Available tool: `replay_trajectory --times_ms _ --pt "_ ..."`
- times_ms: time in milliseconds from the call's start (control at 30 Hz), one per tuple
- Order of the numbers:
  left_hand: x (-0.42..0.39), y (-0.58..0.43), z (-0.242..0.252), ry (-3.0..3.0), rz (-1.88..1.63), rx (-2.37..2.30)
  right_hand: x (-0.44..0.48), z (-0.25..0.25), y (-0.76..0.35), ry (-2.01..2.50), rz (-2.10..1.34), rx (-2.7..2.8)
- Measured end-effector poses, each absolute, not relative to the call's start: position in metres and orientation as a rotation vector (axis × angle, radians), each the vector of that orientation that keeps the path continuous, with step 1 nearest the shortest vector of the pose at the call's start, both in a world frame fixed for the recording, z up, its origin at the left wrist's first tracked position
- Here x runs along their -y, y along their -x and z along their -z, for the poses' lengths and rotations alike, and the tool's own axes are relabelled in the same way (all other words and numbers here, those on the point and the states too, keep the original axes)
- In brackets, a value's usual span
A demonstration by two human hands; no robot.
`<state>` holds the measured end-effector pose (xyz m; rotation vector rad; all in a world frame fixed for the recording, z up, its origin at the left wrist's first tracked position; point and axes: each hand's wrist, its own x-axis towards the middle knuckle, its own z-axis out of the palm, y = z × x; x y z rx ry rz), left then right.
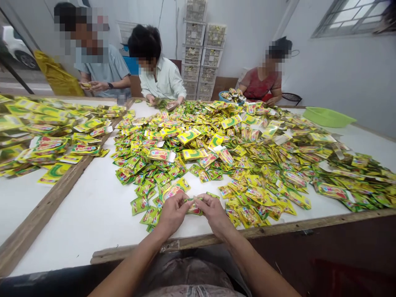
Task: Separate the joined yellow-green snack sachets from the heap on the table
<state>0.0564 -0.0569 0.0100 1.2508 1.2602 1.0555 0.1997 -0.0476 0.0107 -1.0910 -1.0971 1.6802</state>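
Observation:
Close to the table's front edge, my left hand (173, 211) and my right hand (212, 208) pinch a small green packet (194, 209) between them, thumbs toward each other. Just beyond my left hand lies a yellow carton (175, 189) with a red and white print. Loose green packets (140, 205) spread to the left of my hands. On the right, yellow-green packets (247, 214) lie in a heap near my right wrist. Farther up, several flattened or open cartons (193, 154) rest on the pile.
A wooden strip (58, 198) divides the white table, with stacked yellow cartons (49, 144) beyond it. A green basin (328, 116) sits back right, a blue basin (231, 96) with packets at the back. Three people work along the far side. White crates (193, 53) stand against the wall.

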Motion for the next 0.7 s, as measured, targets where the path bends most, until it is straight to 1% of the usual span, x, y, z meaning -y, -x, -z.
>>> replay_trajectory --times_ms 67,133,300,367,433,500,533,600,700 --pt "0.057 -0.058 -0.007 -1.119 -1.035 -1.149 0.048 -0.008 -0.197 1.03 -1.789 0.874" --pt "0.057 -0.058 -0.006 -1.018 -1.021 -1.09 0.049 -0.007 -0.196 1.015 -1.827 0.777" --pt "0.051 -0.044 -0.014 -1.232 -0.945 -1.115 0.047 -0.006 -0.201 1.101 -1.642 1.195" --pt "0.044 -0.035 -0.019 -1.375 -0.901 -1.28 0.038 -0.007 -0.206 1.099 -1.587 1.258" --pt "0.035 -0.025 -0.023 -1.574 -0.841 -1.631 0.023 -0.008 -0.208 1.118 -1.517 1.257" --pt "0.027 -0.018 -0.022 -1.774 -0.668 -1.967 0.003 -0.008 -0.206 1.172 -1.429 1.315" --pt "0.024 -0.016 -0.02 -1.847 -0.557 -2.057 -0.007 -0.007 -0.204 1.2 -1.389 1.38" --pt "0.02 -0.015 -0.015 -1.926 -0.4 -2.072 -0.027 -0.003 -0.196 1.286 -1.274 1.587" --pt "0.018 -0.015 -0.007 -1.909 -0.334 -2.0 -0.046 0.007 -0.184 1.455 -0.994 1.903"
